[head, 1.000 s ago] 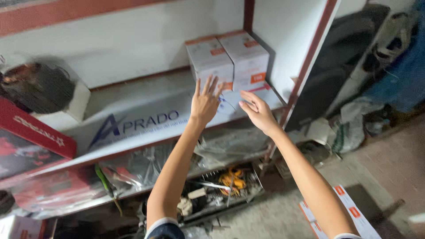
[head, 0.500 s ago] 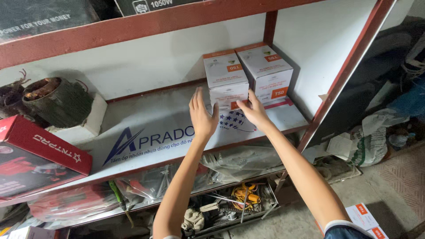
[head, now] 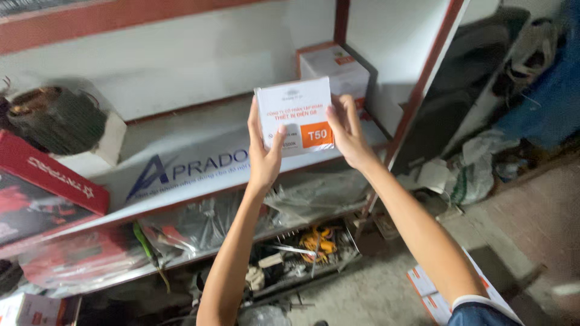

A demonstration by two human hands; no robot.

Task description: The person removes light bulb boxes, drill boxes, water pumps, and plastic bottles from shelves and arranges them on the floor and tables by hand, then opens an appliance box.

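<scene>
A small white carton with an orange patch (head: 295, 115) is held up in the air in front of the middle shelf (head: 181, 181), its printed face turned toward the camera. It sits between both hands, clear of the shelf board. The left hand (head: 264, 158) clasps its left lower edge, thumb laid across the front face and fingers hidden behind the carton. The right hand (head: 347, 130) grips the right edge, fingers curled round the side and partly behind it. Both hands are closed on the carton, not spread.

Just behind and to the right of the held carton, 1 more white box with orange marks (head: 335, 66) stands at the far right end of the shelf, next to the red upright post (head: 423, 90). On the far left of the same shelf a dark round motor winding (head: 54, 118) rests on a pale block, and a red flat box (head: 48, 181) lies tilted below it at the left edge.

The lower shelf holds crumpled plastic bags (head: 199, 223) and a tray of tools with yellow and orange parts (head: 314, 244). On the floor at the near right lie flat white and orange cartons (head: 432, 290).
</scene>
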